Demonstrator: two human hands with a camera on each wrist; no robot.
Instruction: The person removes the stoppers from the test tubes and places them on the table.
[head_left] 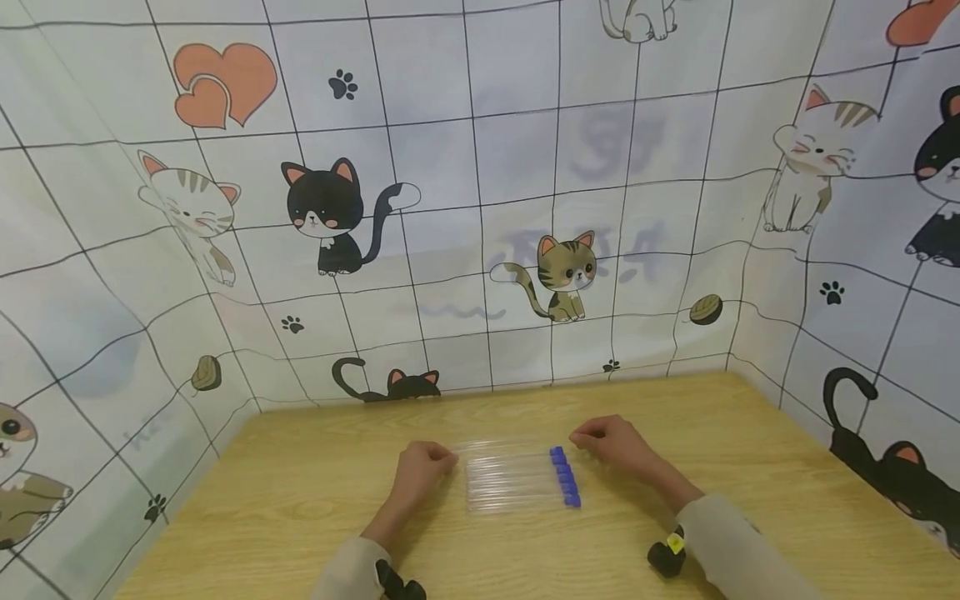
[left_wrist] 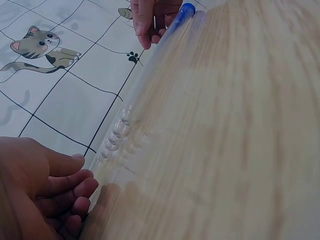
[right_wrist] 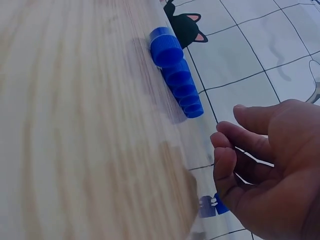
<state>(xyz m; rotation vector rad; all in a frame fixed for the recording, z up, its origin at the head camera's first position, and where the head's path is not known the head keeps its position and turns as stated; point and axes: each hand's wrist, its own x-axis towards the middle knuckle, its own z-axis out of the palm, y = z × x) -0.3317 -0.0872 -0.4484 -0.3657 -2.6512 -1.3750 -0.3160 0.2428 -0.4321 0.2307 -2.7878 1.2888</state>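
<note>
Several clear test tubes (head_left: pixel 510 485) with blue caps (head_left: pixel 566 478) lie side by side in a row on the wooden table. Their capped ends face right; the rounded ends (left_wrist: pixel 115 138) face my left hand (head_left: pixel 422 477). That hand is beside those ends, fingers loosely bent, with nothing between thumb and fingertips. My right hand (head_left: pixel 617 443) hovers just right of the caps, near the far end of the row. In the right wrist view, a gap shows between the blue caps (right_wrist: pixel 170 57) and the right hand (right_wrist: pixel 275 160), whose relaxed fingers hold nothing.
The light wood tabletop (head_left: pixel 315 500) extends around the tubes. A white cloth (head_left: pixel 450 192) with a grid and printed cats hangs behind the table and along both sides. Black wrist cameras (head_left: pixel 666 558) are strapped near the beige sleeves (head_left: pixel 738 542).
</note>
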